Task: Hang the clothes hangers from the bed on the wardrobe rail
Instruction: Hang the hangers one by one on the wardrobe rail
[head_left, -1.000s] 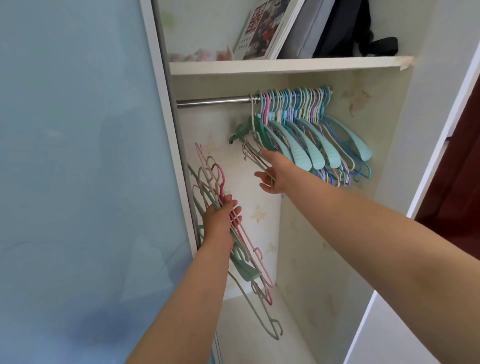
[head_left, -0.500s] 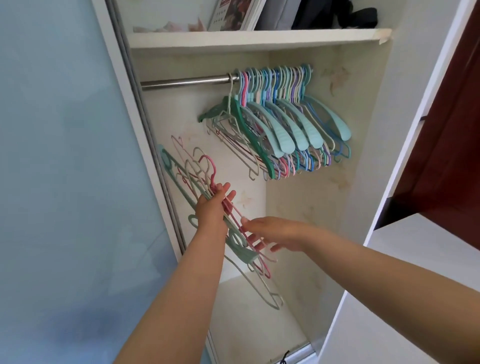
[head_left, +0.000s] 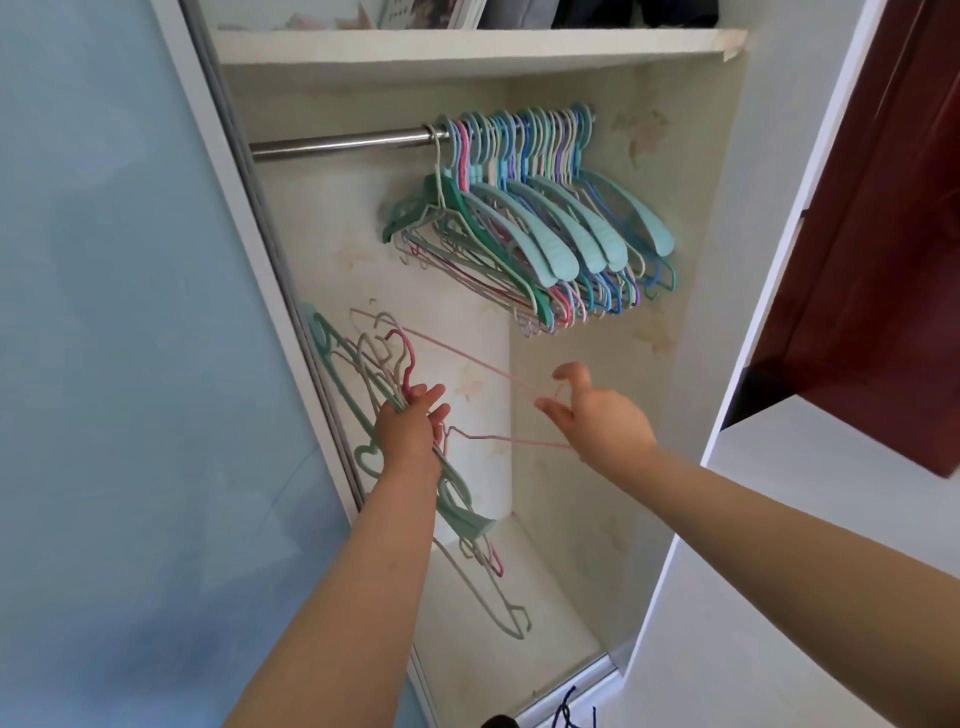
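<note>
- While the left hand (head_left: 410, 434) grips a bundle (head_left: 363, 364) of hangers low at the left of the wardrobe opening, the right hand (head_left: 597, 421) holds one pink hanger (head_left: 483, 366) out to the right of that bundle.
- Left hand: fingers curled round the middle of the bundle, which slants from upper left to lower right, hooks up near the door frame and lower ends hanging below the wrist.
- Bundle: a teal plastic hanger, several pale wire ones and a darker pink one, all pressed together; how many there are cannot be told.
- Right hand: thumb and forefinger pinch the pink hanger at its right corner, the other fingers loosely spread; the hanger's far end reaches back to the bundle's hooks.
- Rail (head_left: 343, 145): a metal bar under the shelf (head_left: 467, 49), bare along its left half.
- Hung hangers (head_left: 530, 228): a packed row of teal, blue, pink and purple ones crowds the rail's right half, up against the side wall, well above both hands.
- Sliding door (head_left: 130, 312): pale blue, just left of the opening.
- Shelf top: books and dark bags, only partly in view.
</note>
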